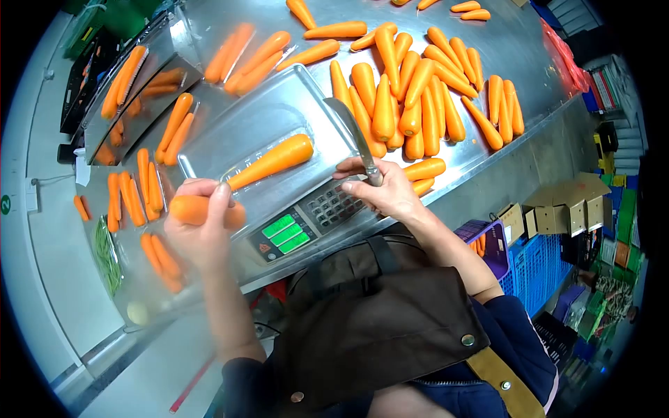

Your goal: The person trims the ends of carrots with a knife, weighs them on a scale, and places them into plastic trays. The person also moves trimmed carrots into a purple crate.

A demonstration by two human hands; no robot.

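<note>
1. While clamping the left hand (202,240) shut around a carrot (185,209), holding it just left of the scale (300,223), near the steel tray (244,125).
2. Gripping a knife (355,139) in the closed right hand (387,194), blade pointing up over the tray's right edge.
3. Lying alone inside the tray: a second carrot (272,160), apart from both hands.
4. Spreading across the table (516,42) beyond: loose carrots (411,97); more filling the side bins (174,35).

A gleaming steel desk (516,42) fills 10 to 2 o'clock, pale floor (52,279) lies at 9 o'clock, and cardboard boxes (564,209) and blue crates (540,268) crowd 3 to 4 o'clock.
</note>
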